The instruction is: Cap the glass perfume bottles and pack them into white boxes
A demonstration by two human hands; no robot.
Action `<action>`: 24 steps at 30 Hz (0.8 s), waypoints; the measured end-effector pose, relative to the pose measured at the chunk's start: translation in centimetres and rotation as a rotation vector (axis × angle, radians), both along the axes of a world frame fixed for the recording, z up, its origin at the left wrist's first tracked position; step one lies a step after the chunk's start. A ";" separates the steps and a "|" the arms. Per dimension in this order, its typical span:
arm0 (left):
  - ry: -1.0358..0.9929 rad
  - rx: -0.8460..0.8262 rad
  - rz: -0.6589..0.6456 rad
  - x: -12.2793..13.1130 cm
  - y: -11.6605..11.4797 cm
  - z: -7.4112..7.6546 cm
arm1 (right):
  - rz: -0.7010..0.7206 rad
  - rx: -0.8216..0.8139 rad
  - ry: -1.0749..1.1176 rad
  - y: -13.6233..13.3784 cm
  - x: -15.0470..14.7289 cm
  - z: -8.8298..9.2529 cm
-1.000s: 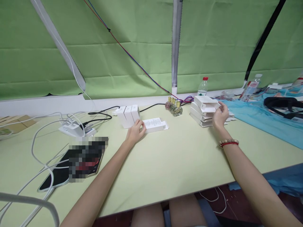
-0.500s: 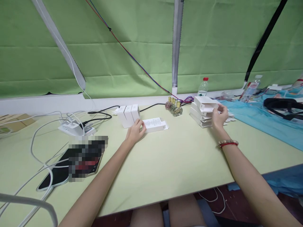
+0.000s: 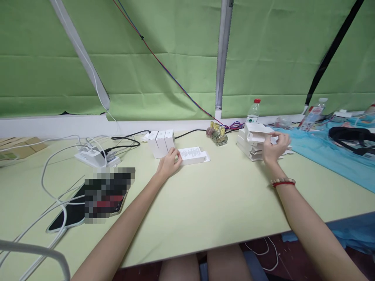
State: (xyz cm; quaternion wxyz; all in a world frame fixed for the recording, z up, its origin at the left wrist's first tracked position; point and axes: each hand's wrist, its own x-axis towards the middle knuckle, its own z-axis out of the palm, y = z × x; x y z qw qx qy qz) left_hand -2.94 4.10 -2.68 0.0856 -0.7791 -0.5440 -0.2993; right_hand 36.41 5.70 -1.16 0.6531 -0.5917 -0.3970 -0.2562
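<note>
A flat white box [image 3: 191,155] with printed text lies on the table, its right end flap open. My left hand [image 3: 169,162] is curled closed at its left end, fingertips on the cardboard. Just behind stand three upright white boxes [image 3: 161,143] side by side. To the right is a stack of flat, open-ended white boxes [image 3: 245,144]. My right hand [image 3: 275,147] is at the right end of the top box [image 3: 255,132], thumb and fingers bent around its open flaps. The fingers hide part of that end.
Small glass bottles with gold tops [image 3: 217,134] stand between the boxes, near the wall. A water bottle [image 3: 253,112] is behind the stack. Phones [image 3: 70,212], white cables and a power strip [image 3: 95,158] lie left. Blue plastic sheeting [image 3: 310,148] covers the right side.
The view has shifted slightly. My right hand's fingers have moved a little to the right at the top box's end. My left hand stays at the flat box.
</note>
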 end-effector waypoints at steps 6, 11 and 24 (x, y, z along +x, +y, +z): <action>0.003 -0.011 0.003 0.0 -0.1 0.0 | -0.003 -0.152 -0.313 -0.9 -2.5 0.6; 0.005 -0.019 -0.006 0.0 -0.3 0.2 | 0.038 -0.210 -0.415 -0.7 -3.5 0.0; 0.012 -0.042 0.014 0.1 -0.6 0.6 | 0.061 -0.230 -0.440 -0.7 -4.0 -0.2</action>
